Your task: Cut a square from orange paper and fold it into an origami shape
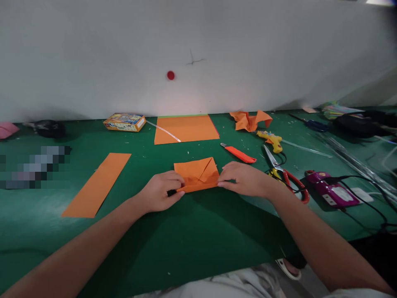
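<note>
Both hands grip a folded piece of orange paper (194, 170) on the green table. A diagonal crease shows on its right half, and a narrow strip is turned up along its near edge. My left hand (163, 191) pinches the near left corner between thumb and fingers; a small dark thing or gap shows there, which I cannot make out. The near right corner is held by my right hand (245, 178), thumb below and fingers above. Just beyond my right hand lies a red-orange utility knife (240, 154). Scissors with red handles (287, 176) lie to its right.
Stacked orange sheets (187, 129) and a small printed box (125, 122) lie near the wall. An orange paper strip (97, 184) is on the left. Rightward are crumpled orange paper (251, 120), a yellow glue gun (270, 140) and a purple power strip (336, 190) with cables.
</note>
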{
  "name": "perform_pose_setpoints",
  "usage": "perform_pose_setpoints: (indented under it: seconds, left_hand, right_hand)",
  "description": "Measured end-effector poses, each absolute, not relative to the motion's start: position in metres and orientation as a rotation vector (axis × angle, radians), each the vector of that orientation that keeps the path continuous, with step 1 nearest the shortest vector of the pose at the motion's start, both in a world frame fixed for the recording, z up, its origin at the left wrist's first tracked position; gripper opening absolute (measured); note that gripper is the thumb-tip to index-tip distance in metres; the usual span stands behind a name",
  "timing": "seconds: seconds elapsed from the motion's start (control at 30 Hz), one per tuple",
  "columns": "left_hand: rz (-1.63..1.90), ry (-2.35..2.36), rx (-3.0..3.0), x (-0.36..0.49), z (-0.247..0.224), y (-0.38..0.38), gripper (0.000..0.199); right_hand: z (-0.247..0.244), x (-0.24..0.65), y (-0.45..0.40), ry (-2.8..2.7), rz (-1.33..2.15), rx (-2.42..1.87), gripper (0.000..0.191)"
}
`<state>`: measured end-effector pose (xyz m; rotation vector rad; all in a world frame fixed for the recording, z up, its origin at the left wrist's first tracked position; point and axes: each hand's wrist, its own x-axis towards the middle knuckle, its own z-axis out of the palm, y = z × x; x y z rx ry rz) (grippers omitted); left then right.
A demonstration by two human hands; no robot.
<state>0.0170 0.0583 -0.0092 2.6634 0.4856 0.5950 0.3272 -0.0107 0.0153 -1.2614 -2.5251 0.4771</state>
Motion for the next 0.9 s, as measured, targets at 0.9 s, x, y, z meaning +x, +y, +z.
perform_pose_setpoints:
  seconds: [0.9]
  left_hand:
    - [0.595, 0.531, 3.147, 0.028, -0.018, 0.042, 0.032]
  right_hand:
    - [-0.036, 0.308, 0.017, -2.235, 0.278, -1.429, 0.043]
